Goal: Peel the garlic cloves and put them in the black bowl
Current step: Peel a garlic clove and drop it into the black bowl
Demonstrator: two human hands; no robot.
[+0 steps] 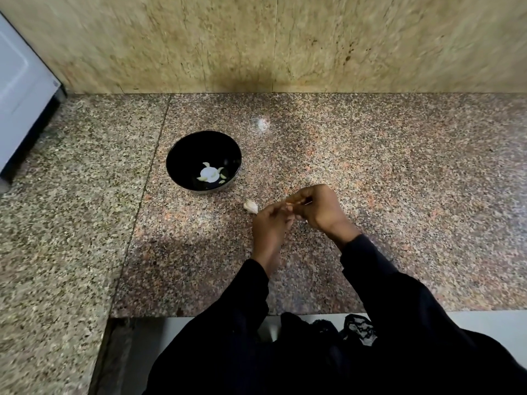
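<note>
Black sleeves (385, 295) fill the near edge of the view, reaching over a speckled granite counter (399, 181). The two hands meet above the counter, just right of the black bowl. The left hand (268, 226) has its fingers curled up toward the right hand (316, 208), whose fingers are bent inward; between their fingertips sits a small pale piece, apparently a garlic clove (290, 207), mostly hidden, so the exact grip is hard to make out. Another garlic piece (251, 206), whitish with a papery skin, lies on the counter touching or just beside the left hand's fingers, between them and the bowl. The black bowl (182, 155) stands upright on the counter, and in its bottom lie white peeled cloves (209, 174), glossy and pale, with a few small slivers beside them. A white appliance (20, 89) stands at the far left against the stone wall (256, 38).
</note>
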